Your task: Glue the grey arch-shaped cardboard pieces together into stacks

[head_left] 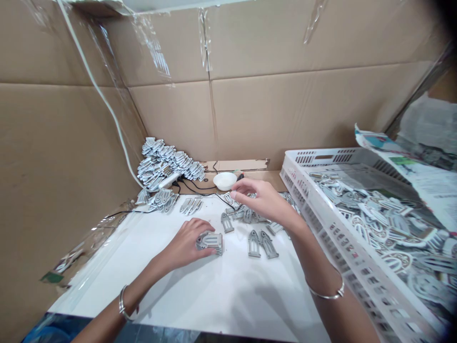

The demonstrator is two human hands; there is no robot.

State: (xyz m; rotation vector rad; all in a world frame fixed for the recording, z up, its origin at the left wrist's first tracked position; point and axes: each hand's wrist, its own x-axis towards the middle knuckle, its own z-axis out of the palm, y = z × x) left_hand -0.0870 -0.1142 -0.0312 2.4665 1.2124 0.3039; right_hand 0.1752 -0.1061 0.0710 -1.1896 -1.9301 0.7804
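My left hand (187,243) is wrapped round a small stack of grey arch-shaped flat pieces (213,242) on the white work surface (171,290). My right hand (262,196) hovers over the back of the surface, thumb and forefinger closed together. Whatever it pinches is hidden or too small to name. Just beyond its fingertips lies a dark-tipped object (240,177), beside a white bowl (224,181). Below this hand are a scattered heap of grey pieces (248,214), a single piece (226,222) and two side by side (262,244).
A white slatted crate (310,200) full of similar pieces stands on the right. At the back left rises a large pile (164,162), with a white power strip (169,182) and black cables before it. Cardboard walls (250,109) enclose the back and left.
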